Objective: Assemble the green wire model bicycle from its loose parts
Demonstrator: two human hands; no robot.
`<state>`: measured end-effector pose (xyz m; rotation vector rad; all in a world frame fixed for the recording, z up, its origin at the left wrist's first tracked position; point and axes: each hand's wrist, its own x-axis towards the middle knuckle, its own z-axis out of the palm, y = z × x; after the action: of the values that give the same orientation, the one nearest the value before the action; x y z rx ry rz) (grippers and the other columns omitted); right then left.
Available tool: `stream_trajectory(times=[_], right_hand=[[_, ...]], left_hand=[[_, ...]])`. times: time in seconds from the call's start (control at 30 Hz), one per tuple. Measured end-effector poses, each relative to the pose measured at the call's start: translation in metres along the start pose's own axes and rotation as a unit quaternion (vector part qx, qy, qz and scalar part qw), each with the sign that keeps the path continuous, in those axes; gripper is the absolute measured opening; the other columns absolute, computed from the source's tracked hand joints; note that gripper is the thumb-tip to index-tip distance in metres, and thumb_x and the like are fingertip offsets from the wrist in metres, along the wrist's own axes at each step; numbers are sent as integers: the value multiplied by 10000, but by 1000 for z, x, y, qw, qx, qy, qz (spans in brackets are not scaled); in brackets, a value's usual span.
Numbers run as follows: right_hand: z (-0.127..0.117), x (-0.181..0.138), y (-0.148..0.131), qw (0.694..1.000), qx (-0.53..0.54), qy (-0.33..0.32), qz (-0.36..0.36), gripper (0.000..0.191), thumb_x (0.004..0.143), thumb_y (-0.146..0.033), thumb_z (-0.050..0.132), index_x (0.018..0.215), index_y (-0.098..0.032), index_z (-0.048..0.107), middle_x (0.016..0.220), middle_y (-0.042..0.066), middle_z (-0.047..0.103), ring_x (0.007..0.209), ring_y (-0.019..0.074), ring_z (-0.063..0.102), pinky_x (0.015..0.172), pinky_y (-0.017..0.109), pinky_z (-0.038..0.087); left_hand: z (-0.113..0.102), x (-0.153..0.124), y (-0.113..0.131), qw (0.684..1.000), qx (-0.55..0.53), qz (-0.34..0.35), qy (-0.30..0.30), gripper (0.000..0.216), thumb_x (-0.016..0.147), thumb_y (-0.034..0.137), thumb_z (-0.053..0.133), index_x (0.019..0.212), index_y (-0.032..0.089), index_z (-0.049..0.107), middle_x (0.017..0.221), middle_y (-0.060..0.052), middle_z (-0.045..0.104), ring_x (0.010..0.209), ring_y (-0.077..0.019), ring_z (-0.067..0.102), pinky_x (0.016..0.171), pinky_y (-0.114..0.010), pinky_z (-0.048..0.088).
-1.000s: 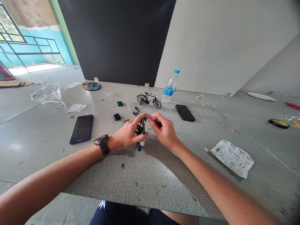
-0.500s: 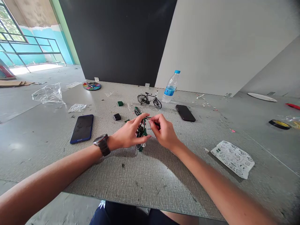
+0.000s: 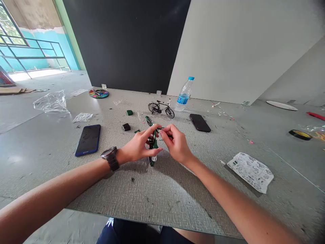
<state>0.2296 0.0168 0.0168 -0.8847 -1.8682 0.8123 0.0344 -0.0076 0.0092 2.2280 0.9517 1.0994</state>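
Note:
A small dark green model bicycle stands on the table in front of me, seen nearly end-on. My left hand is wrapped round it, thumb and fingers on its frame; a watch sits on that wrist. My right hand pinches a thin dark stick-like piece close to the bicycle's upper part, by my left fingertips. Its kind is hard to make out, since the fingers cover most of it. Behind them stands a black model bicycle, upright and apart from both hands.
A blue phone lies left, a black phone right. Past the black bicycle stands a water bottle. Small green and black blocks lie left of my hands. An instruction sheet is at right, a paint palette at back left.
The green bicycle has turned or tilted slightly in my left hand, its near end shifting a little. My right hand keeps its pinch near the same spot. The view has shifted slightly.

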Motion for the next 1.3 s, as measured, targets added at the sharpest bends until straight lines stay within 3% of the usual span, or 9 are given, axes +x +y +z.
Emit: stream_trajectory(times=[0.13,0.2,0.37,0.7,0.87,1.07,1.3], right_hand=[[7,4,-1,979,169,-27,113,329,925,-563,606,865,-256,503,552,-93,391,421,93,306,422,255,259],[8,4,-1,974,184,-28,128,314,938,-551,585,863,-263,481,538,-108,329,405,93,266,415,254,243],[3,0,-1,999,-43,5,-15,195,989,-438,525,974,-245,503,769,-1,594,619,150,528,598,303,397],[-12,5,4,953,-266,0,-146,199,1053,-353,428,1050,-236,588,903,42,690,728,170,605,667,308,393],[-8,3,10,978,-180,-1,-110,182,1029,-398,482,972,-227,513,786,8,657,584,134,548,574,284,375],[-2,2,5,1000,-23,-1,-17,258,980,-468,573,901,-227,524,771,5,641,636,133,571,561,270,405],[2,7,4,972,195,-37,126,361,871,-542,691,843,-237,500,582,-94,470,388,54,304,377,231,247]], left_hand=[[0,1,-2,1000,11,-9,6,811,863,444,702,1536,181,333,1277,-171,643,947,-250,684,859,-441,585],[1,1,-2,1000,21,-20,5,813,863,449,700,1536,173,338,1256,-166,653,922,-244,678,851,-443,580],[1,2,1,999,-10,-46,5,819,872,443,683,1550,189,301,1161,-119,694,796,-191,655,770,-386,572],[3,0,-6,998,-43,-55,3,765,850,447,717,1459,183,337,1143,-119,699,784,-164,637,759,-344,550],[3,-1,-3,996,-75,-53,-1,738,859,435,714,1448,188,344,1166,-121,689,810,-162,648,764,-333,556],[1,-1,-3,996,-71,-50,-8,738,868,431,714,1459,186,346,1163,-121,690,769,-145,629,719,-306,548],[0,-1,-1,996,-70,-48,-13,728,884,425,700,1470,181,343,1140,-119,688,779,-158,653,711,-309,550]])
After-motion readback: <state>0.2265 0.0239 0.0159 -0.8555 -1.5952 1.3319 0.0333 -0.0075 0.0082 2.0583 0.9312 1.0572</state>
